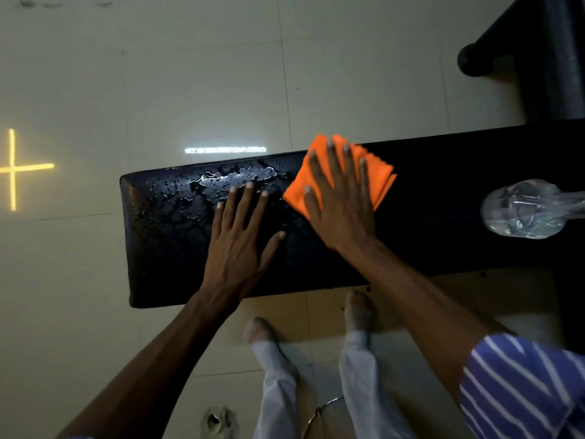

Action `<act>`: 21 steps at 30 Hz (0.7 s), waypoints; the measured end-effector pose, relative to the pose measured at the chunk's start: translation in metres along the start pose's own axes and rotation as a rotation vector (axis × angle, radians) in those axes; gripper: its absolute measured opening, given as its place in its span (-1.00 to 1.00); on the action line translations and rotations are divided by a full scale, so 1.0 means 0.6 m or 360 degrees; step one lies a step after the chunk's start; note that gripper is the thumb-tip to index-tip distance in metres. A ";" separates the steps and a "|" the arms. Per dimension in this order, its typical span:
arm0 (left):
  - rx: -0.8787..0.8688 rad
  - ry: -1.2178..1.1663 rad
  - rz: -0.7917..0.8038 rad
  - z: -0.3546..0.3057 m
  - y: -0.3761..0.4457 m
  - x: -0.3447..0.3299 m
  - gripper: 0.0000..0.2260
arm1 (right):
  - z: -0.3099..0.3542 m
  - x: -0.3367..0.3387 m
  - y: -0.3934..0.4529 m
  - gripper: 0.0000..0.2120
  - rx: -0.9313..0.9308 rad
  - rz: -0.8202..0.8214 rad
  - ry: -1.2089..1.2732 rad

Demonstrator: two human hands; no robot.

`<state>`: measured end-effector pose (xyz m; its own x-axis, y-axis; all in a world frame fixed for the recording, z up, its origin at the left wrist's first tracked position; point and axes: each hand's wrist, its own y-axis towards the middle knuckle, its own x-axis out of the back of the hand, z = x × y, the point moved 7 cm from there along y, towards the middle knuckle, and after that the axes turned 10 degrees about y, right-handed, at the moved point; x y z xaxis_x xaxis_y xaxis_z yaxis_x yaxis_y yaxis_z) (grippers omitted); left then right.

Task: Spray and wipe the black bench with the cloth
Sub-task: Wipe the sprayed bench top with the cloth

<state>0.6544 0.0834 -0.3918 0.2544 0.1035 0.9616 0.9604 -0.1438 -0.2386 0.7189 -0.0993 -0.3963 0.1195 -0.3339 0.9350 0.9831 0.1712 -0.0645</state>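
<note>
Pressing flat, the orange cloth (376, 177) is held under the open right hand (340, 201) on the black bench (443, 217), while water drops (234, 180) beside the flat, empty left hand (239, 242) are yet to be wiped.

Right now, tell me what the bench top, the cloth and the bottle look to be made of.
Black bench: looks like padded vinyl or leather, glossy; spray beads into droplets on it and its corners are rounded.
Orange cloth: soft woven fabric, possibly microfibre; matte, lying in folded layers under the right hand.
Bottle: clear plastic, judging by its see-through, glinting body.
</note>
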 end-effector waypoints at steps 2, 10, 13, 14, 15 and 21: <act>0.0035 -0.0010 -0.0003 0.009 -0.001 0.008 -0.34 | 0.001 -0.003 -0.035 -0.43 0.0252 0.0141 -0.0044; 0.0046 -0.0007 -0.0043 0.065 -0.014 0.004 -0.33 | -0.020 -0.002 0.071 -0.42 -0.0326 0.0045 0.0000; 0.0076 -0.0041 -0.0070 0.081 -0.022 0.008 -0.34 | 0.048 -0.020 0.051 -0.41 -0.0213 0.0028 0.0014; 0.0075 -0.0046 -0.0071 0.085 -0.025 0.010 -0.34 | 0.061 -0.023 0.035 -0.41 -0.0070 0.0057 -0.0011; 0.0071 -0.0049 -0.0069 0.089 -0.028 0.012 -0.34 | 0.065 -0.024 0.019 -0.41 0.0079 0.0110 -0.0048; 0.0063 0.0026 -0.0042 0.124 -0.038 0.018 -0.32 | 0.029 -0.010 0.058 -0.43 0.0067 0.0201 -0.0084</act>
<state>0.6436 0.1610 -0.3858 0.2273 0.0904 0.9696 0.9706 -0.1023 -0.2180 0.7497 -0.0749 -0.3982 0.2331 -0.2581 0.9376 0.9539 0.2481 -0.1689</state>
